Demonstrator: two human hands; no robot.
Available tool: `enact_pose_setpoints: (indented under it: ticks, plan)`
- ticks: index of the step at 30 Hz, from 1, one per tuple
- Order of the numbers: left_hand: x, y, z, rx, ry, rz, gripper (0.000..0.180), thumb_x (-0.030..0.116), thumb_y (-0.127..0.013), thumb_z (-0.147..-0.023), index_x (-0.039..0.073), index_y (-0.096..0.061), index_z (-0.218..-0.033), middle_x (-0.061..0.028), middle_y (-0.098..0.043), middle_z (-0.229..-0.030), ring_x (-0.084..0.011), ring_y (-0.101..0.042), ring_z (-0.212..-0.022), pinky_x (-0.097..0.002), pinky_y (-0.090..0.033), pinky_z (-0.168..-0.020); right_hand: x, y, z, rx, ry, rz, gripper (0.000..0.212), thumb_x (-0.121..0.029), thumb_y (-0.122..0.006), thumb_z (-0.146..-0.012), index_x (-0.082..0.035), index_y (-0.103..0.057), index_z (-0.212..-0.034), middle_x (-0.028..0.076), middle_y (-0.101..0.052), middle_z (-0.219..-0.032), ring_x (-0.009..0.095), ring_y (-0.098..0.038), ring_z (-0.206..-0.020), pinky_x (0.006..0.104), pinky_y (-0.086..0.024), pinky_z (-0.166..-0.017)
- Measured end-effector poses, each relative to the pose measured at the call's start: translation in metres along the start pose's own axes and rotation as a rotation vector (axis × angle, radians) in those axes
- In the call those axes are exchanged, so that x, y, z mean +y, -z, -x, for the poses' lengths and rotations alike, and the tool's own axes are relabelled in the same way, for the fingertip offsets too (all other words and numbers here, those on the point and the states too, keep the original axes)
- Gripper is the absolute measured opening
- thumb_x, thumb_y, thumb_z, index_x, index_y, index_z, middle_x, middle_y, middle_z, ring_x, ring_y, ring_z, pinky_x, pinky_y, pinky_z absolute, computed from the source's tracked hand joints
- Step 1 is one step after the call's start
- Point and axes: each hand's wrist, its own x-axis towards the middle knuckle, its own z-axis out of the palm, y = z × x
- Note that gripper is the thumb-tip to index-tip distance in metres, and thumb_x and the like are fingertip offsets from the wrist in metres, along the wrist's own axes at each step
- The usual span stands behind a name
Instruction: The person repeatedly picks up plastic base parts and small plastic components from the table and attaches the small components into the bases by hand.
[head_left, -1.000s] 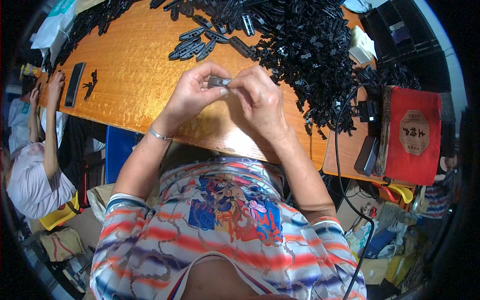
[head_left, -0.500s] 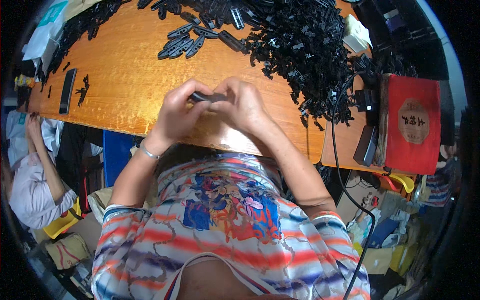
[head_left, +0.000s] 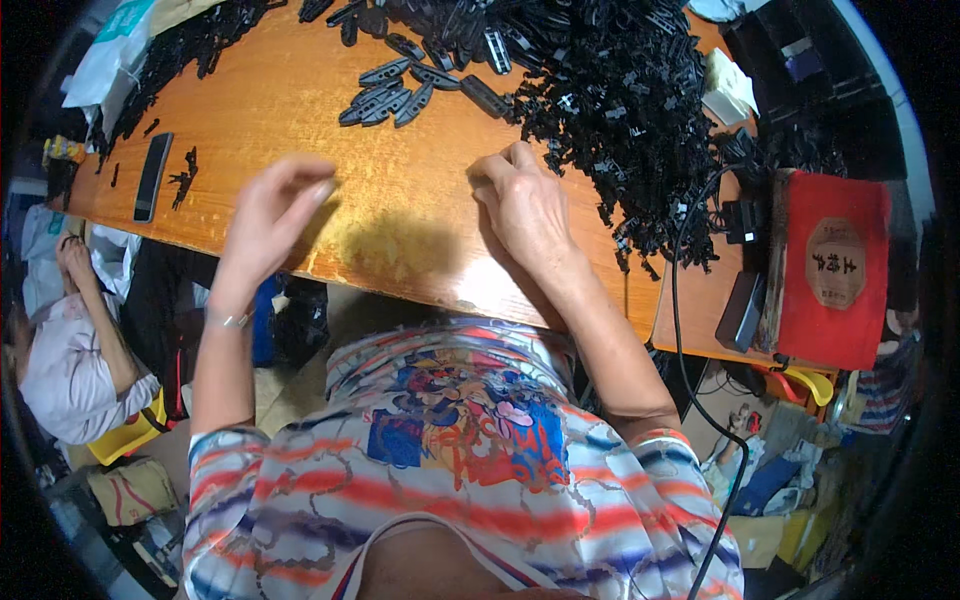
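Our blurred left hand [head_left: 270, 208] hangs over the orange-brown wooden counter [head_left: 262, 110], grip narrowly parted; our right hand [head_left: 526, 207] curls, its grip we cannot tell. Farther, pointed-oval black plastic pieces [head_left: 378, 103] lie left of heaped small black plastic parts [head_left: 615, 120].

Wooden table [head_left: 220, 125] under 1 phone [head_left: 152, 178], black oval parts [head_left: 376, 104], small black pieces [head_left: 625, 130]

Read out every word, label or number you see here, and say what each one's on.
I won't copy wording, but here's where print stands.
Red box: dark characters on a tan octagonal label.
Striped shirt: red lettering across the cartoon print.
White bag, upper left: any print on its teal patch is too small to read.
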Motion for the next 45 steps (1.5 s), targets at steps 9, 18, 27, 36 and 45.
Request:
enact_pose_setpoints:
  ticks: [9, 18, 27, 36, 45]
  plan:
    - [-0.004, -0.101, -0.127, 0.229, -0.134, -0.527, 0.019, 0.018, -0.079, -0.093, 0.002, -0.074, -0.103, -0.0196, -0.072, -0.1, -0.0418, -0.071, -0.092, -0.0521, -0.056, -0.08, 0.0, 0.003, 0.01, -0.1, 0.0, -0.02, 0.008, -0.006, -0.073, -0.09, -0.006, -0.071, -0.097, 0.02, -0.066, -0.093, 0.043, -0.069, -0.084, 0.0531, -0.055, -0.074]
    - [-0.004, -0.112, -0.108, 0.201, -0.067, -0.23, 0.015, 0.013, -0.08, -0.095, 0.001, -0.07, -0.099, -0.0122, -0.073, -0.095, -0.0254, -0.071, -0.08, -0.0386, -0.056, -0.072, 0.003, 0.008, 0.006, -0.07, -0.018, -0.253, 0.011, -0.003, -0.074, -0.089, -0.003, -0.071, -0.1, 0.022, -0.07, -0.096, 0.043, -0.071, -0.086, 0.0492, -0.057, -0.077]
    - [-0.014, -0.119, -0.067, -0.241, 0.215, 1.26, 0.02, 0.011, -0.067, -0.107, 0.004, -0.067, -0.125, -0.0076, -0.076, -0.114, -0.0164, -0.075, -0.102, -0.0319, -0.064, -0.091, -0.022, 0.016, -0.01, 0.295, 0.035, -0.413, 0.012, -0.001, -0.077, -0.092, 0.001, -0.07, -0.101, 0.018, -0.068, -0.092, 0.031, -0.072, -0.08, 0.0397, -0.058, -0.068]
    - [0.008, -0.115, -0.057, -0.217, 0.206, 1.292, 0.033, 0.012, -0.07, -0.105, 0.006, -0.062, -0.136, -0.0043, -0.075, -0.12, -0.0113, -0.073, -0.106, -0.0271, -0.06, -0.092, -0.031, 0.011, -0.01, 0.341, 0.057, -0.449, 0.013, 0.004, -0.077, -0.089, 0.001, -0.069, -0.099, 0.016, -0.066, -0.093, 0.031, -0.068, -0.079, 0.0387, -0.056, -0.068]
    - [0.01, -0.121, -0.053, -0.151, 0.194, 1.283, 0.033, 0.019, -0.064, -0.11, 0.002, -0.062, -0.137, -0.0048, -0.074, -0.114, -0.0113, -0.071, -0.1, -0.0268, -0.058, -0.086, -0.027, 0.014, -0.007, 0.25, 0.065, -0.417, 0.014, 0.003, -0.077, -0.089, 0.0, -0.069, -0.1, 0.017, -0.067, -0.093, 0.036, -0.069, -0.083, 0.0421, -0.056, -0.071]
